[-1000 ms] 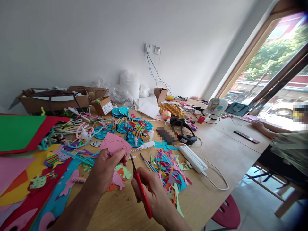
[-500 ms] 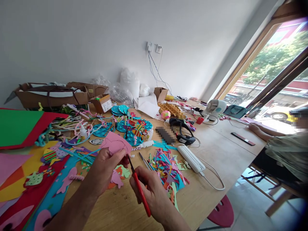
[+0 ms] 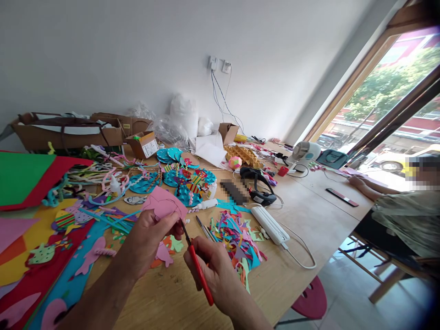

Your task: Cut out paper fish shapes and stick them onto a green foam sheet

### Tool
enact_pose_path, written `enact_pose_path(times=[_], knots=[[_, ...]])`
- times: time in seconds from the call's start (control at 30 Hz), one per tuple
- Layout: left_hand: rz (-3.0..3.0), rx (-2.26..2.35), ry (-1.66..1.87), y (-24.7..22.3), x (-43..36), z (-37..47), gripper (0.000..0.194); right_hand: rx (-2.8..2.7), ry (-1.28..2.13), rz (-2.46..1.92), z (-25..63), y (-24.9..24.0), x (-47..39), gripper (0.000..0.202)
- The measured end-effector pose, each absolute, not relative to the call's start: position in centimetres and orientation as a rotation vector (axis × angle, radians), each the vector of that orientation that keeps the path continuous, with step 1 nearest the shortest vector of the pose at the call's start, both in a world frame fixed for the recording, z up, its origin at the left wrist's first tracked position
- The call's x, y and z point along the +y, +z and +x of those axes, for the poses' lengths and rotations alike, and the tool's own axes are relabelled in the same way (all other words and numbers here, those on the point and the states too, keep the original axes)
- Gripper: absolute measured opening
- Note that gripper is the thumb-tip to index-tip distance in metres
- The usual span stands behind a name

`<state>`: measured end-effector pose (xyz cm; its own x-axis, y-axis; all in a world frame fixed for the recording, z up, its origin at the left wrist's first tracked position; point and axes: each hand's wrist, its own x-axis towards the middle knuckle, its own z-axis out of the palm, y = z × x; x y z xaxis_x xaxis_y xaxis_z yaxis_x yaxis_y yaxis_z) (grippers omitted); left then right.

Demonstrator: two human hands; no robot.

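Between the thumb and fingers of my left hand is a piece of pink paper with a dark outline drawn on it. My right hand grips red-handled scissors. Their dark blades point up and meet the paper's lower right edge, close to my left fingertips. How far the blades are apart is hard to make out. Below the paper, a pink fish-shaped cutout lies on the wooden table, partly hidden by my left hand.
Colourful paper scraps are heaped right of my hands, beside a white power strip. Behind lie blue decorated discs and a glue bottle. Coloured sheets cover the left side. A person sits at the far right.
The whole view has shifted slightly, so things on the table appear a little further left. My hands, the pink paper and the scissors keep nearly the same pose.
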<state>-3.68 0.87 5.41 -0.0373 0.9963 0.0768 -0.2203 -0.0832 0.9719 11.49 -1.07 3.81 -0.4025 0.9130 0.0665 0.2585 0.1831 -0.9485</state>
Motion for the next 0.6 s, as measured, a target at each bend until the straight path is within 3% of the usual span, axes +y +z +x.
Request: enact_pose_path(times=[0.6], knots=[[1.056, 0.97, 1.357, 5.23, 1.09, -3.55, 0.02, -1.883, 1.111, -1.117, 11.99, 3.17, -0.91, 0.038]])
